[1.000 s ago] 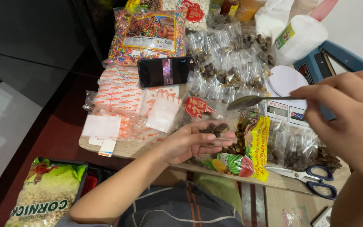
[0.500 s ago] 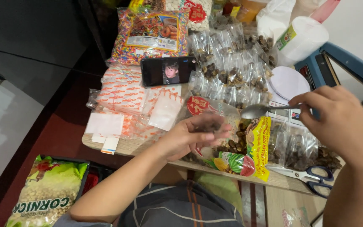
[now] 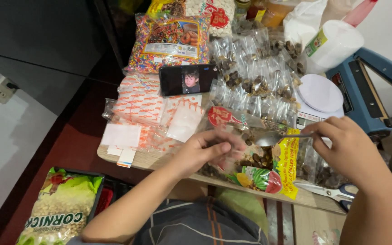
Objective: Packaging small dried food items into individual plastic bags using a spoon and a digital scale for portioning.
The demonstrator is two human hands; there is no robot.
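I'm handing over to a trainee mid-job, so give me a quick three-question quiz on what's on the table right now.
1. True or false: the right hand holds a spoon.
2. Which lies nearest the table's front edge on the right? A) phone B) scissors C) white tub
3. What does the left hand hold or touch?

Key:
1. True; the spoon's bowl points toward the left hand.
2. B.
3. A small clear bag, over the open snack bag of dark pieces; the exact grip is blurred.
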